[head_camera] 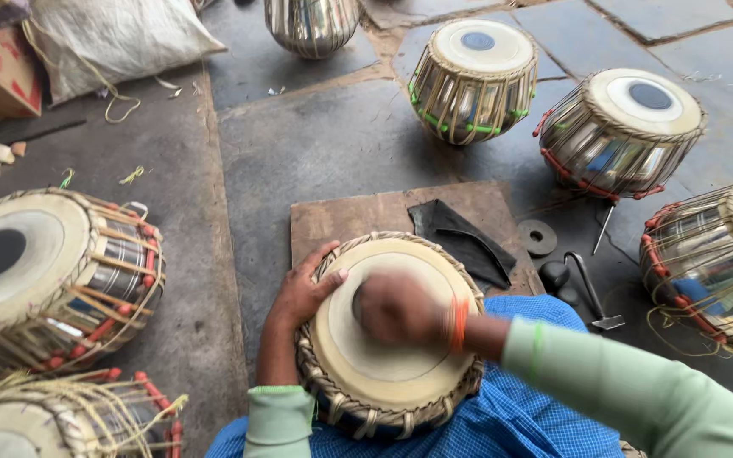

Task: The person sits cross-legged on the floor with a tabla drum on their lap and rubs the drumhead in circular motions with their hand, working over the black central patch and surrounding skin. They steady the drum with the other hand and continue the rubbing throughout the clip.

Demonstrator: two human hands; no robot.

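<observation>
At the lower centre of the frame, a round drum with a pale skin head and braided leather rim [388, 335] sits in the person's lap. The left hand [303, 293] lies open, cupped on the rim's upper-left edge. The right hand [396, 307] is closed into a fist at the skin's centre; motion blur hides whether it grips anything. Rubbing well likely calls for even pressure, with the left hand bracing. The head faces up towards the camera; the drum's axis runs vertical.
</observation>
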